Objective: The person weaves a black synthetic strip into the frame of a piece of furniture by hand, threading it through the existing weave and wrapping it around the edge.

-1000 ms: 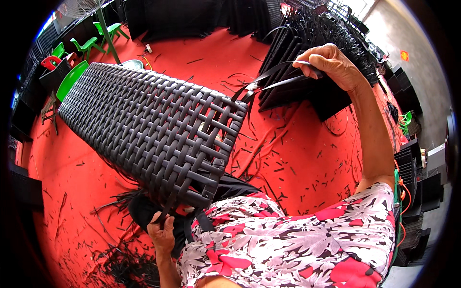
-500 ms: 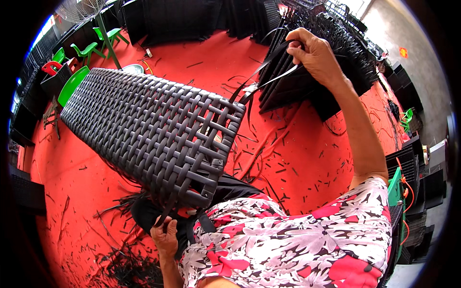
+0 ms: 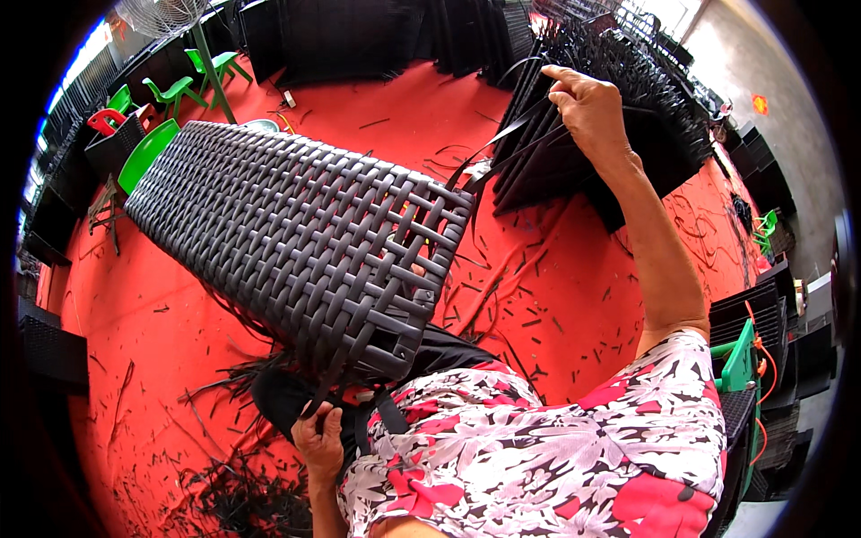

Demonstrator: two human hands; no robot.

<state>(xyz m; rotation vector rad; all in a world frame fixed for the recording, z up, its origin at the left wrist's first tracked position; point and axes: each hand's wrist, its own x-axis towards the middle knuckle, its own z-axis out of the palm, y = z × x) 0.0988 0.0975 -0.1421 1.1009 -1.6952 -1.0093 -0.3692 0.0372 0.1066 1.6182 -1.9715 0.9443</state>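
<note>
Far left, dark woven panel [image 3: 56,357] at the edge of the red floor covering [image 3: 126,300]. Wooden stand [image 3: 106,215] further in, then red chair [image 3: 108,120] and small green chairs [image 3: 174,93] near the back. Wire-guard fan [image 3: 161,16] at top left, grey-green pole [image 3: 215,81] beside it. Green seat-like piece [image 3: 148,157] shows behind the far end of the wicker piece [image 3: 287,238]. Wicker piece is dark, tightly woven, slants from upper left down to over the person's lap; weave opens up at its right end. Heap of black strips [image 3: 247,498] on the floor, lower left. Left hand [image 3: 320,439] pinches a dark strip end [image 3: 328,381] at the piece's lower corner. Short dark bits [image 3: 531,323] litter the red floor right of the piece. Right hand [image 3: 587,106], raised, has fingers closed on a looped black strip [image 3: 507,132] running to the piece's upper right corner. Stacked black panels [image 3: 650,152] behind that hand. Far right: grey wall [image 3: 771,54] with orange decoration [image 3: 760,105], green chair [image 3: 737,357], orange cord [image 3: 767,363].
</note>
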